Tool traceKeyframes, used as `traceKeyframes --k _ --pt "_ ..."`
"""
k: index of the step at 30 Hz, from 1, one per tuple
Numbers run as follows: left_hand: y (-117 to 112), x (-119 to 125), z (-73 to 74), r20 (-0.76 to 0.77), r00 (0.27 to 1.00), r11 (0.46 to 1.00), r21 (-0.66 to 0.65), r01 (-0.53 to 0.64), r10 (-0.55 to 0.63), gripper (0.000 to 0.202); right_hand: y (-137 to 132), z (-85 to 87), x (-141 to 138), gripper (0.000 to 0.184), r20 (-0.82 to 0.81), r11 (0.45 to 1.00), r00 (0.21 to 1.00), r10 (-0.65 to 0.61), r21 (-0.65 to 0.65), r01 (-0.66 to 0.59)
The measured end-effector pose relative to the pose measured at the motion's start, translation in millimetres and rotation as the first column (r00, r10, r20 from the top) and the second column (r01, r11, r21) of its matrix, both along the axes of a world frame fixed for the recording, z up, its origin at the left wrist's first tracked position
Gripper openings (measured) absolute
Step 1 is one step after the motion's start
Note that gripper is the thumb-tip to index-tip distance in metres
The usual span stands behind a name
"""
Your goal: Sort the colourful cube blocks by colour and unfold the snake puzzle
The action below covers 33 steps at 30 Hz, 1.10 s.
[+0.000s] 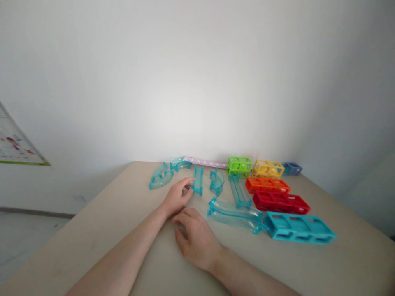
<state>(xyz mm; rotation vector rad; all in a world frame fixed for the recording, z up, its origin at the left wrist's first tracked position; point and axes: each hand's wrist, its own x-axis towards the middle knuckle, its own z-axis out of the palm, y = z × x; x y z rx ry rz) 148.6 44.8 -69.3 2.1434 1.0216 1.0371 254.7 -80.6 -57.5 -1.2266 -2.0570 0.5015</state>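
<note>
Short straight track (199, 174), clear blue, lies flat mid-table, its near end right at the left hand (179, 195). Left fingers: part-bent, gap to the thumb, tips at the track's left edge. Can't tell if they grip it or just touch. Right hand (199, 238) sits nearer the camera on the table (101, 226), fingers loosely curled, thumb apart, nothing visible between them; palm side hidden.

Progress as it stands: looks early, parts laid out, nothing stacked. Clear blue track mostly left and centre, frame blocks on the right. Half-round track (219, 181) and long straight track (238, 192) lie to the right of the short one, each apart from it. Wavy track (233, 213) meets the teal block (300, 230) end to end; can't tell if clipped. Red block (280, 202) and orange block (268, 185) lie behind that; green block (239, 166) and yellow block (268, 169) stand near the wall (197, 82). Unjoined as far as I can see: short straight, half-round, red, orange.
</note>
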Motion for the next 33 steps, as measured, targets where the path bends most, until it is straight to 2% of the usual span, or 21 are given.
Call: traceKeyframes --k 3,5,8,10,11,14,18,25,29,33 --pt "9.7 -11.0 1.1 -0.036 0.984 0.979 0.111 -0.172 0.177 0.031 -0.5 1.7 -0.1 0.026 0.019 1.000 1.000 0.000 -0.010 0.000" --pt "16.4 -21.6 3.7 -0.108 0.922 0.915 0.211 -0.344 0.371 0.030 -1.0 2.8 -0.2 0.028 0.032 1.000 0.999 -0.001 -0.014 0.002" --pt "22.5 -36.7 6.9 -0.236 0.710 0.747 0.256 -0.614 0.664 0.038 -1.6 4.0 -0.1 0.028 0.042 1.000 0.999 0.005 -0.017 -0.004" --pt "23.8 -43.2 6.7 -0.331 0.594 0.671 0.205 -0.713 0.733 0.043 -1.9 4.0 0.2 0.028 0.044 1.000 0.999 0.013 -0.018 -0.012" --pt "23.9 -45.0 6.2 -0.376 0.570 0.659 0.171 -0.732 0.731 0.045 -2.1 3.9 0.3 0.028 0.044 1.000 0.999 0.012 -0.018 -0.012" --pt "23.0 -45.9 4.8 -0.443 0.557 0.661 0.114 -0.742 0.702 0.049 -2.5 3.3 0.5 0.029 0.039 1.000 0.999 0.003 -0.011 -0.002" --pt "20.3 -42.8 7.3 -0.472 0.516 0.639 0.142 -0.756 0.715 0.060 -2.8 2.8 0.7 0.033 0.028 1.000 1.000 0.003 -0.014 -0.003" --pt "16.5 -38.1 11.2 -0.509 0.462 0.612 0.173 -0.772 0.727 0.067 -2.8 3.6 0.5 0.031 0.027 1.000 1.000 0.006 -0.013 -0.006" --pt "13.2 -36.5 11.7 -0.568 0.505 0.669 0.114 -0.735 0.651 0.072 -2.9 3.7 0.1 0.032 0.034 1.000 0.999 0.009 -0.016 -0.008" --pt "8.4 -35.1 15.0 -0.614 0.544 0.731 0.078 -0.678 0.571 0.068 -2.1 3.3 0.1 0.031 0.027 1.000 1.000 0.006 -0.017 -0.006"
